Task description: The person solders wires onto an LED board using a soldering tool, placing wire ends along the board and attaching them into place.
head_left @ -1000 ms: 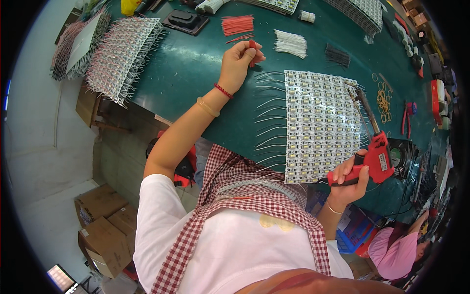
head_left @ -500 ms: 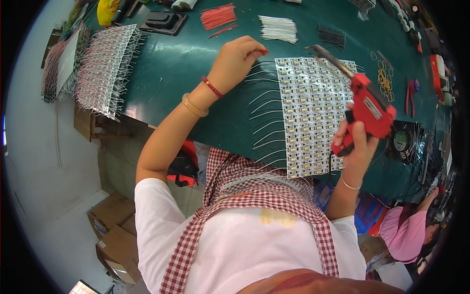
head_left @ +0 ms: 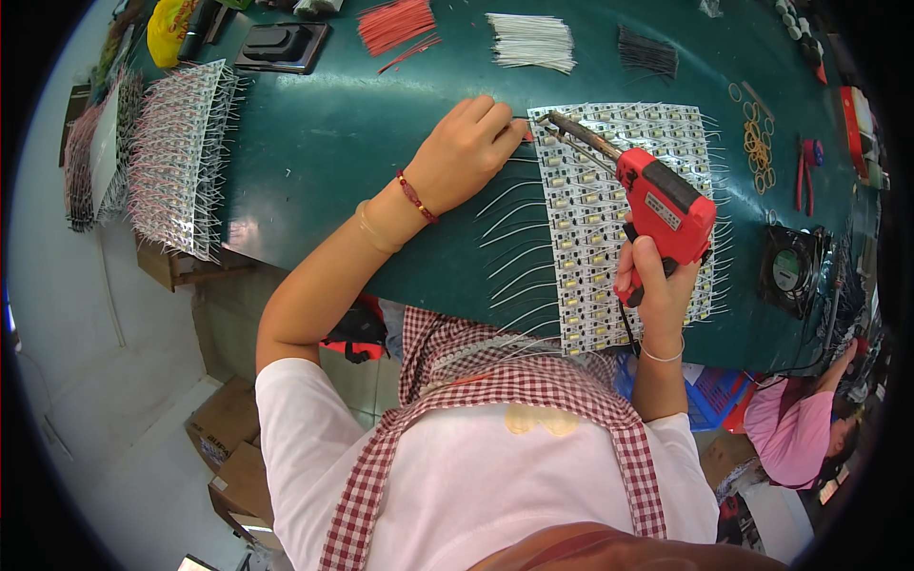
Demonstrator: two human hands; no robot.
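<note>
Most rows of the white LED panel point(head_left: 619, 219) already have leads soldered, and now the left hand point(head_left: 466, 152) pinches a red wire point(head_left: 526, 133) at its top edge while right-hand fingers point(head_left: 640, 276) grip the red soldering gun point(head_left: 657, 205).

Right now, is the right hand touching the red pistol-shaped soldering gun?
Touching. The head view shows the right hand wrapped around the grip of the red pistol-shaped soldering gun, fingers closed on it.

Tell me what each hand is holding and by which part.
The right hand grips the red soldering gun by its handle. The left hand pinches something thin at the panel's top-left edge, probably a wire; it is too small to tell.
</note>
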